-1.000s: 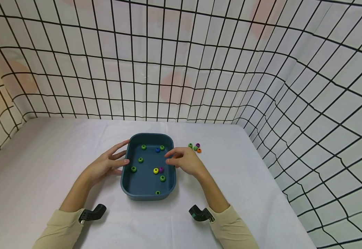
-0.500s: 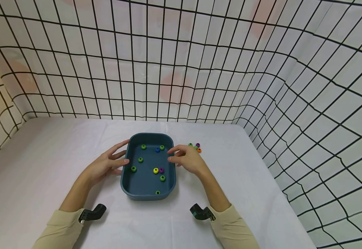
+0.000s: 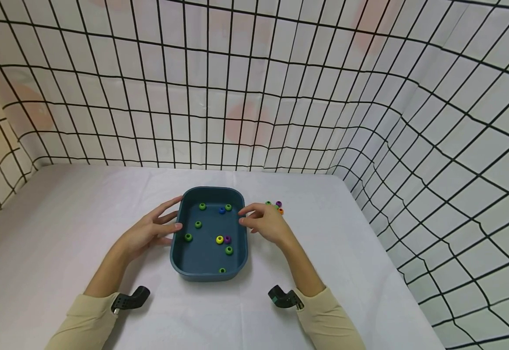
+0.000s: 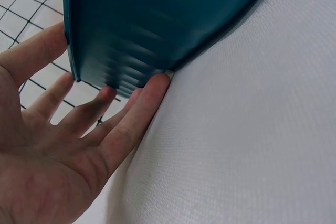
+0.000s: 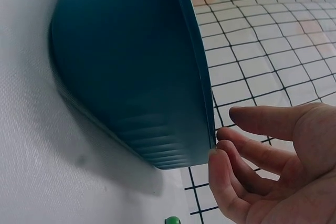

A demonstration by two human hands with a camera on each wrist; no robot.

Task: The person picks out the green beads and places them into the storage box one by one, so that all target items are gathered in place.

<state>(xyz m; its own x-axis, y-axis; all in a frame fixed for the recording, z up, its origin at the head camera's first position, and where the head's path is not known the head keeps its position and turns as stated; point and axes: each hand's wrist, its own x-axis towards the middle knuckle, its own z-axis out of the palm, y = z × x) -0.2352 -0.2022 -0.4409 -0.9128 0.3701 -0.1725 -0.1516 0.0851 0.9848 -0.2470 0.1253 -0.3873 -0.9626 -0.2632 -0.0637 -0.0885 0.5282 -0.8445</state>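
A dark blue-green plastic tub (image 3: 206,260) sits on the white cloth, with several green beads (image 3: 198,224), a blue bead (image 3: 222,210), a yellow bead (image 3: 219,240) and a purple bead (image 3: 227,240) scattered on its floor. Along the tub's left side rests my left hand (image 3: 147,234), thumb at the rim and fingers spread; the left wrist view shows straight fingers (image 4: 139,108) against the outer wall. My right hand (image 3: 266,223) hovers at the right rim, fingers loosely bent with nothing between them. In the right wrist view, its thumb and fingertips stand apart beside the wall.
Behind my right hand lies a small group of loose beads: green, a purple one (image 3: 278,204) and an orange one (image 3: 281,211), partly hidden by the hand. A black grid net (image 3: 250,92) rises along the back and right of the table.
My right hand has drawn back slightly to the right, from over the tub's inside to its right rim, covering more of the loose beads. My left hand and the tub stay put.
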